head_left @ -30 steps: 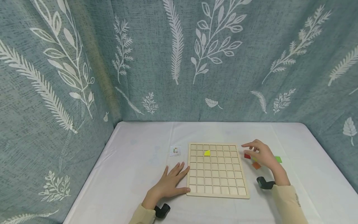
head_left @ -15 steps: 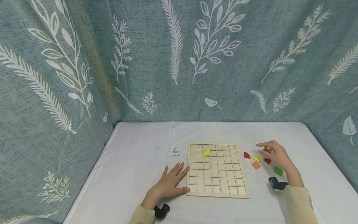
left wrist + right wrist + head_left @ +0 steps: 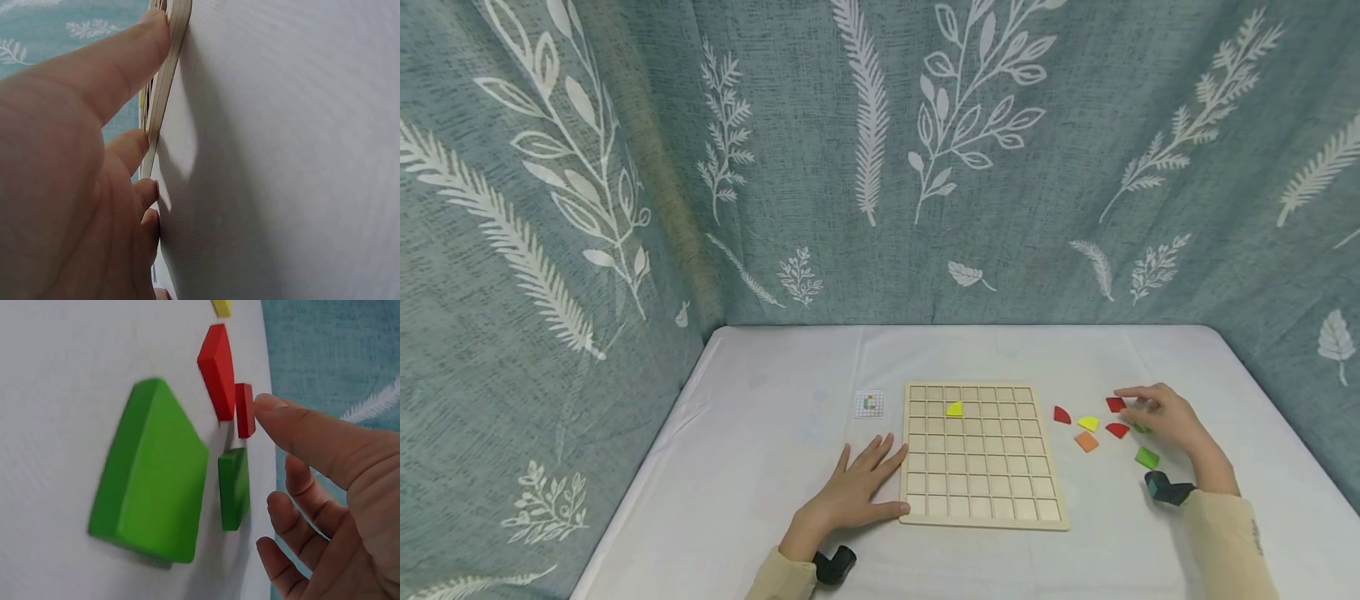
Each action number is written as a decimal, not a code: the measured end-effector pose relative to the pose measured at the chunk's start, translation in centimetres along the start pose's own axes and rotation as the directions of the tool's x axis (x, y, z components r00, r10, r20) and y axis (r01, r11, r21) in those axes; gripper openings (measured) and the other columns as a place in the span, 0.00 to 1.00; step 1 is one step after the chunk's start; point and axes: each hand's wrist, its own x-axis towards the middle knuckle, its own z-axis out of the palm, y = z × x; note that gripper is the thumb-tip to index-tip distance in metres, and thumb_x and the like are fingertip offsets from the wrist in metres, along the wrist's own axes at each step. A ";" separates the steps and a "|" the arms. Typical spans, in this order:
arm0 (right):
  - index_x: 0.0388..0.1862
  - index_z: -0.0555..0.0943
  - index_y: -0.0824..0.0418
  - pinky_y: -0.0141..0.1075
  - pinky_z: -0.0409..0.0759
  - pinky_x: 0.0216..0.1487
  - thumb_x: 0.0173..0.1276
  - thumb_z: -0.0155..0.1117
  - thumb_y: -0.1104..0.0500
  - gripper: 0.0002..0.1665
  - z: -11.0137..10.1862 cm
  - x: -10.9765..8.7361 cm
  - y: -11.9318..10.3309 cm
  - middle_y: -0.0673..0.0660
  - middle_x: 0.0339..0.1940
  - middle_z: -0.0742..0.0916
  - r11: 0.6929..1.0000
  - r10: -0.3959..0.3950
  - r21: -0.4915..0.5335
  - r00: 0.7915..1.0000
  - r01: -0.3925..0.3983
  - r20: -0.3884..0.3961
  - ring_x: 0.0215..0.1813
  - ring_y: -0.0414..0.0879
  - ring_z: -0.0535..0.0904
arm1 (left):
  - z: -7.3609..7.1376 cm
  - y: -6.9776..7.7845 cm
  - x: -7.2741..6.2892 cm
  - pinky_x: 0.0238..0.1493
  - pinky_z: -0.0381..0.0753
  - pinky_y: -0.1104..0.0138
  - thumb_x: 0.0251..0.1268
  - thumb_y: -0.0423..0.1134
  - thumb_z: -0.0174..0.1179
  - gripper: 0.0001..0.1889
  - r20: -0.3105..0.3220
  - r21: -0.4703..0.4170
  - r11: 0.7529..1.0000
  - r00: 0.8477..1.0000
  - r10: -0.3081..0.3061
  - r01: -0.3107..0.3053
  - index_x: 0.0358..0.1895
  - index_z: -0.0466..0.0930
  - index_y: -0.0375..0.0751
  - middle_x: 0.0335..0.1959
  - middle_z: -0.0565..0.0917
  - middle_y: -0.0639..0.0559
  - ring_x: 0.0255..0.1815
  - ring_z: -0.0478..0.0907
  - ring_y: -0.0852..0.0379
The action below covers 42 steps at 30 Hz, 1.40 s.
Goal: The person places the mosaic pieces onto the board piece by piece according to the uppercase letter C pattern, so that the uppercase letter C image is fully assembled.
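Observation:
A wooden grid board (image 3: 981, 455) lies flat on the table, with a yellow quarter-round tile (image 3: 955, 409) in one upper cell. My left hand (image 3: 850, 492) is spread at the board's left side, its thumb and a fingertip touching the rim (image 3: 167, 69). My right hand (image 3: 1168, 419) hovers over the loose tiles with loosely bent fingers and nothing visible between them. Under its fingertips are a red tile (image 3: 1116, 405) and a partly hidden green tile (image 3: 233, 490). Nearer the wrist lies another green tile (image 3: 1147, 457). In the right wrist view the thumb appears close to the red tile (image 3: 245, 411); contact is unclear.
Between board and right hand lie a red quarter-round tile (image 3: 1062, 415), a yellow tile (image 3: 1088, 424), an orange square tile (image 3: 1086, 442) and another red tile (image 3: 1117, 430). A small printed grid card (image 3: 869, 404) sits left of the board. A patterned curtain (image 3: 880, 167) backs the table.
My right hand has moved rightward from near the board, across the loose tiles to the far-right red and green ones, uncovering the tiles behind it. The left hand stays put.

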 end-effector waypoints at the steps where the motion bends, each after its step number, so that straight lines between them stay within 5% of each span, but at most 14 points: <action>1: 0.56 0.76 0.66 0.41 0.71 0.38 0.63 0.64 0.55 0.25 0.0 0.1 0.2 0.66 0.44 0.75 1.000 0.001 0.000 1.000 -0.001 0.003 0.44 0.57 0.69 | 0.0 0.0 0.0 0.69 0.32 0.39 0.58 0.61 0.56 0.41 0.000 -0.002 1.000 1.000 0.000 0.000 0.72 0.54 0.48 0.74 0.51 0.44 0.75 0.43 0.44; 26: 0.53 0.76 0.68 0.37 0.67 0.32 0.63 0.63 0.56 0.22 0.0 1.1 0.7 0.64 0.38 0.75 0.999 0.000 -0.046 0.999 0.001 0.035 0.39 0.53 0.67 | 0.3 -0.3 0.2 0.70 0.32 0.40 0.57 0.63 0.55 0.42 -0.003 0.013 1.000 1.000 -0.004 0.004 0.72 0.53 0.50 0.74 0.50 0.46 0.75 0.43 0.45; 42: 0.55 0.76 0.64 0.35 0.72 0.34 0.63 0.64 0.51 0.25 1.0 0.6 -2.5 0.67 0.47 0.74 0.999 0.021 0.027 0.999 -0.021 0.024 0.45 0.58 0.68 | 0.3 -0.4 0.1 0.70 0.31 0.41 0.58 0.63 0.54 0.42 0.007 0.018 1.000 1.000 0.000 -0.001 0.73 0.52 0.51 0.75 0.49 0.47 0.76 0.41 0.46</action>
